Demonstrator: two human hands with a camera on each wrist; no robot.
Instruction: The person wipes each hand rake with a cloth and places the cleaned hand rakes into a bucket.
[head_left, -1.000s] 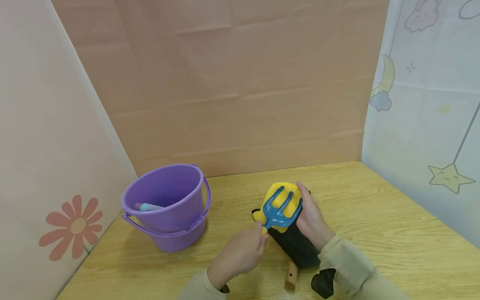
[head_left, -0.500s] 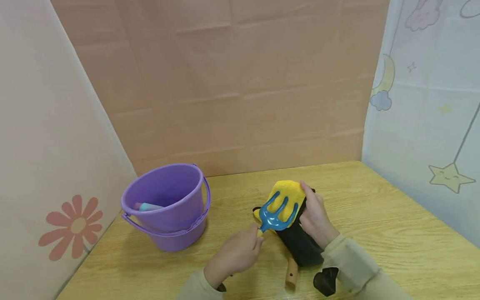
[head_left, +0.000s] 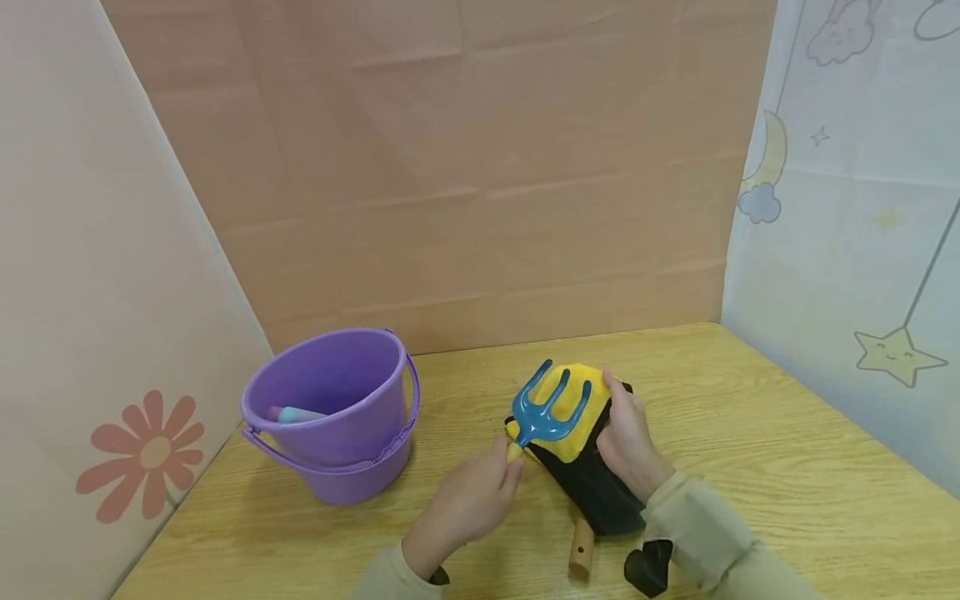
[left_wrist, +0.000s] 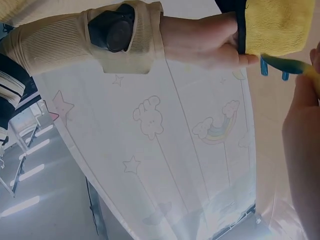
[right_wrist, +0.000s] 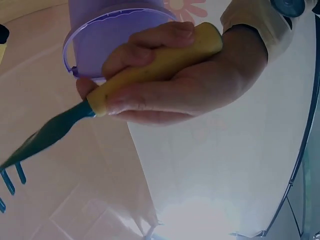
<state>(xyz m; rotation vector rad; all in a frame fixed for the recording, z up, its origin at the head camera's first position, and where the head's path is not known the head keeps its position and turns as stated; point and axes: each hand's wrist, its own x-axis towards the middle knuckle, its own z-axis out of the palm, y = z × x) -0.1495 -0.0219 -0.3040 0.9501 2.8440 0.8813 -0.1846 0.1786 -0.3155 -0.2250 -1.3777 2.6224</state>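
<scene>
Your left hand (head_left: 465, 500) gripped the glossy blue three-pronged fork (head_left: 542, 427) by its yellow handle (right_wrist: 165, 65), head just past your grasp, over the yellow-and-black cloth piece (head_left: 588, 477) your right hand (head_left: 628, 437) held at its edge.

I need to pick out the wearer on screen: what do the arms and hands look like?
The left hand and right hand look bare. The sleeves are beige, the right one partly ribbed. A black, angular device with a round face sits at the right wrist.
</scene>
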